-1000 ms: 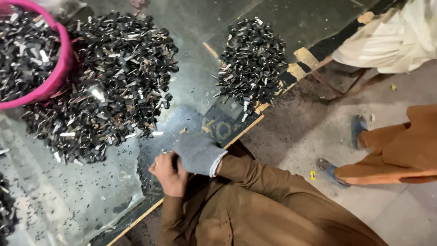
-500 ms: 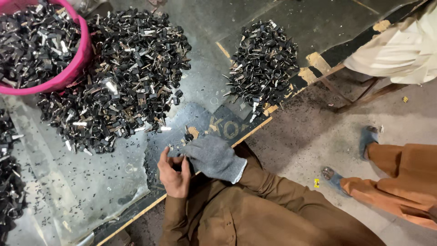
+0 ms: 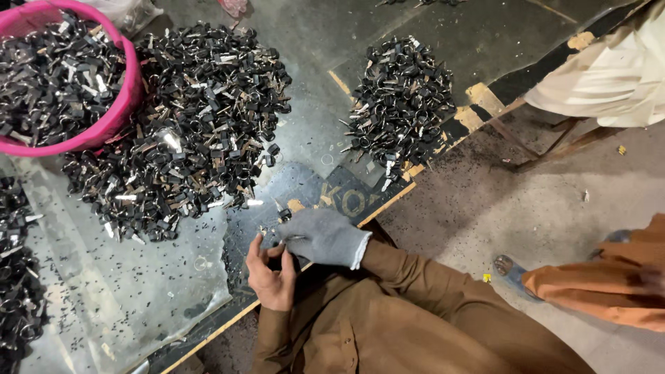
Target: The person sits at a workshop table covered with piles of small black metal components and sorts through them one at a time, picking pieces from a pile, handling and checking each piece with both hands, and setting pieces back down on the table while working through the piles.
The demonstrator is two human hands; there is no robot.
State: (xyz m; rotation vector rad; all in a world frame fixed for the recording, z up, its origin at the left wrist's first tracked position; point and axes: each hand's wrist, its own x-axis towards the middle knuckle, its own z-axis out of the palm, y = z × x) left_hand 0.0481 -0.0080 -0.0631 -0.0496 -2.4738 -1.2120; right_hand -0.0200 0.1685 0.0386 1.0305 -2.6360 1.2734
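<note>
My left hand [image 3: 271, 275] is bare, with its fingers curled up at the near edge of the dark worktable [image 3: 312, 142]. My right hand [image 3: 324, 237] wears a grey knit glove and lies just above it, touching it. Between their fingertips both hands pinch a small metal part [image 3: 285, 238], mostly hidden by the fingers. A large heap of small black and silver metal parts [image 3: 183, 138] lies beyond my left hand. A smaller heap [image 3: 402, 104] lies beyond my right hand.
A pink plastic tub [image 3: 104, 131] full of the same parts stands at the far left. More parts [image 3: 17, 277] lie along the left edge on a clear plastic sheet [image 3: 118, 291]. A person in orange clothes [image 3: 603, 287] sits at right, and a person in white cloth [image 3: 609, 69] sits at upper right.
My hands have stayed together at the table edge, shifting a little against each other. The view has swung slightly, so the heaps and the tub sit a bit further right and lower.
</note>
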